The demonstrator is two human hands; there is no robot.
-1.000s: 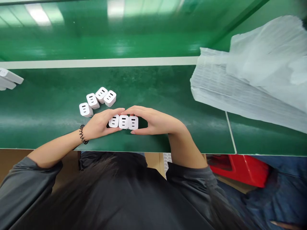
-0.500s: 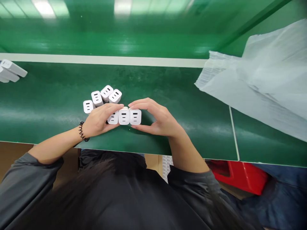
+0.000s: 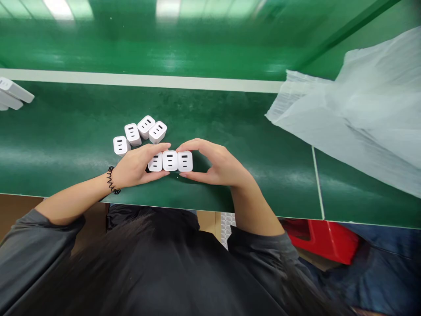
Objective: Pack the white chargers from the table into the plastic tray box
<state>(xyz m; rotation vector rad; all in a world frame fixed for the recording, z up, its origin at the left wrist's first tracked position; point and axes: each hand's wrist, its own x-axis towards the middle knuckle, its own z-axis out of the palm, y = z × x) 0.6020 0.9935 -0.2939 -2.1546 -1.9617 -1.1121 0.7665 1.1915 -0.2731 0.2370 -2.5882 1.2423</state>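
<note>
Three white USB charger blocks stand side by side in a row, their port faces turned up toward me. My left hand [image 3: 136, 165] grips the left end of the row, thumb along the near side and fingers along the far side, partly covering the left charger [image 3: 155, 162]. From the other end, my right hand [image 3: 219, 163] holds the right charger [image 3: 185, 161] between thumb and fingers. Between them sits the middle charger [image 3: 170, 161], pressed against both neighbours. Just beyond my left hand, several loose chargers [image 3: 132, 134] stand at different angles.
More white blocks [image 3: 15, 92] lie at the far left of the green table [image 3: 223, 114]. A crumpled translucent plastic bag [image 3: 362, 109] covers the right side. A pale strip [image 3: 204, 82] runs along the back. Below the front edge, a red plastic object [image 3: 332, 241] shows.
The three held chargers now line up more evenly, with my fingers still at both ends. My right hand's fingers have dropped slightly nearer. The loose chargers stay where they were.
</note>
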